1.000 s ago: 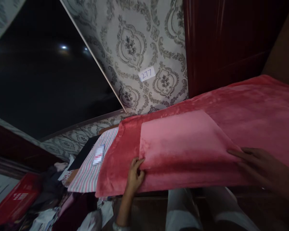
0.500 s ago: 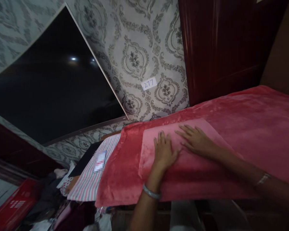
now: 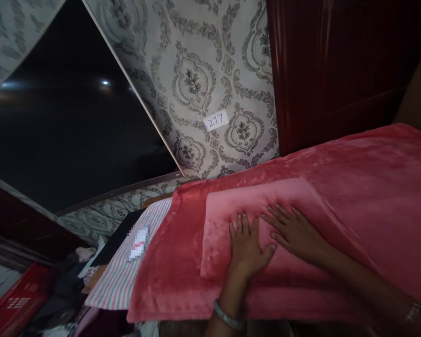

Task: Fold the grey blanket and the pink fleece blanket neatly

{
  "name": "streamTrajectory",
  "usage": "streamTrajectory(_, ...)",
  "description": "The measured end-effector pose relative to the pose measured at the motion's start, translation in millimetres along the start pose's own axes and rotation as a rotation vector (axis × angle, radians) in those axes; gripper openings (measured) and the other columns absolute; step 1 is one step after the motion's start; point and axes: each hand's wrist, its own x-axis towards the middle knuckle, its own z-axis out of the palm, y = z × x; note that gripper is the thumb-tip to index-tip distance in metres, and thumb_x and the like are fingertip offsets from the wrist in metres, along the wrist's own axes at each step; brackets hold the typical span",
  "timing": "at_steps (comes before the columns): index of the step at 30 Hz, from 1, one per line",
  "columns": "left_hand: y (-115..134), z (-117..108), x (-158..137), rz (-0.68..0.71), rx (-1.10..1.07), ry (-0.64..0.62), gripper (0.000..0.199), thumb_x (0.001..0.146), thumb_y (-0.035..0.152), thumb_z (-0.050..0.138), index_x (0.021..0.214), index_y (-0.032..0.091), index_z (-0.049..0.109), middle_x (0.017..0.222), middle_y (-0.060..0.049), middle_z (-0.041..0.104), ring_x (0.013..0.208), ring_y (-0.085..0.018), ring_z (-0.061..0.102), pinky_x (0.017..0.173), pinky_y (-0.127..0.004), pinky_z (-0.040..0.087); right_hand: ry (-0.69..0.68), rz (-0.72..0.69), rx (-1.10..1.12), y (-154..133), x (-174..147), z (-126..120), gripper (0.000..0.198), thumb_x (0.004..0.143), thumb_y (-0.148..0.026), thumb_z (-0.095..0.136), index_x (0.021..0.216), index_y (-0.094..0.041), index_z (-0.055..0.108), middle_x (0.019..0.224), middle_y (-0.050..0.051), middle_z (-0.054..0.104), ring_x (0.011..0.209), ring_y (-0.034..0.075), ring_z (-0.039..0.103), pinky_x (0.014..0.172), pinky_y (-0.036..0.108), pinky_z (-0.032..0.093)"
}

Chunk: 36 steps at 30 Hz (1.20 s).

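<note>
A pink plush blanket (image 3: 175, 262) covers the surface before me. On it lies a paler pink folded piece of plush (image 3: 224, 206), roughly rectangular, its right part running into a larger pink stretch. My left hand (image 3: 247, 248) lies palm down on this folded piece, fingers spread, a bangle on the wrist. Just to the right, my right hand (image 3: 294, 231) also rests flat on the plush with its fingers apart. The two hands nearly meet at the left thumb and right fingertips. Neither hand grips anything.
A striped cloth (image 3: 117, 283) sticks out from under the blanket at the left, with a blurred card-like item (image 3: 138, 243) on it. Behind stand a large dark TV (image 3: 84, 121), patterned wallpaper and a dark red wooden panel (image 3: 337, 70). A red crate (image 3: 24, 299) sits lower left.
Both hands have slid nearer to me and slightly right across the folded plush, staying flat. My view has also shifted a little.
</note>
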Motion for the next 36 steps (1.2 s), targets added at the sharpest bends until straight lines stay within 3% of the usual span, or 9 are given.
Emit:
streamTrajectory(25, 2, -5, 1, -0.016, 0.024, -0.049, 0.085, 0.094, 0.068, 0.046, 0.160, 0.015, 0.034, 0.168, -0.023, 0.019, 0.158, -0.038, 0.010, 0.124, -0.067, 0.006, -0.032, -0.012, 0.026, 1, 5, -5, 0.056, 0.099, -0.044, 0.038, 0.153, -0.033, 0.048, 0.157, 0.008, 0.045, 0.145, 0.031, 0.040, 0.115, 0.062, 0.030)
streamTrajectory(28, 4, -7, 1, -0.035, 0.043, -0.057, 0.084, 0.094, 0.068, 0.045, 0.161, 0.017, 0.033, 0.169, -0.020, 0.019, 0.158, -0.037, 0.010, 0.125, -0.066, 0.005, -0.087, 0.003, 0.055, -1, 9, -11, 0.057, 0.098, -0.043, 0.040, 0.152, -0.031, 0.049, 0.158, 0.009, 0.043, 0.147, 0.033, 0.038, 0.115, 0.065, 0.030)
streamTrajectory(32, 6, -24, 2, -0.037, 0.010, -0.126, 0.084, 0.094, 0.067, 0.045, 0.161, 0.019, 0.030, 0.170, -0.017, 0.016, 0.159, -0.034, 0.008, 0.126, -0.062, 0.006, -0.191, 0.062, 0.145, 5, 21, -30, 0.059, 0.095, -0.046, 0.046, 0.151, -0.026, 0.052, 0.157, 0.011, 0.045, 0.147, 0.033, 0.039, 0.116, 0.061, 0.035)
streamTrajectory(36, -2, -66, 13, -0.082, -0.053, -0.169, 0.076, 0.097, 0.061, 0.044, 0.161, 0.022, 0.030, 0.171, -0.013, 0.018, 0.159, -0.029, 0.011, 0.127, -0.057, 0.012, -0.133, 0.142, 0.162, 27, 50, -62, 0.061, 0.099, -0.042, 0.040, 0.154, -0.016, 0.047, 0.157, 0.016, 0.043, 0.146, 0.032, 0.041, 0.118, 0.052, 0.038)
